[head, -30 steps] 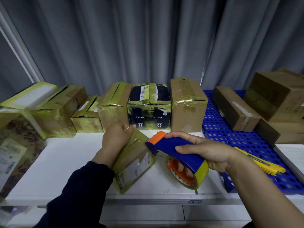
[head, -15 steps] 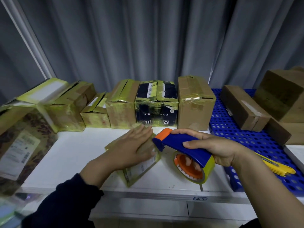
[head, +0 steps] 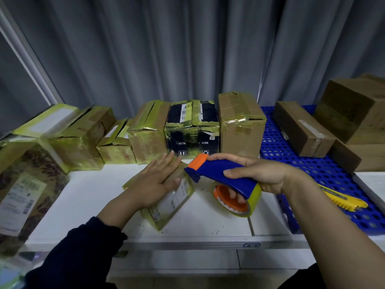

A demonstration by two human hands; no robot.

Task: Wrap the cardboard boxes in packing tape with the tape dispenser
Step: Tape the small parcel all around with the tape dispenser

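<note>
Your left hand (head: 158, 184) has left the far end of the small taped box (head: 170, 207) and now lies flat on top of it, fingers straight and spread. The box sits mid-frame on the white table (head: 93, 195). Your right hand (head: 262, 174) grips the tape dispenser (head: 220, 174), its orange nose at the box's right end. At right, a blue perforated tray (head: 312, 167) carries brown boxes (head: 302, 128) and a yellow cutter (head: 343, 200).
</note>
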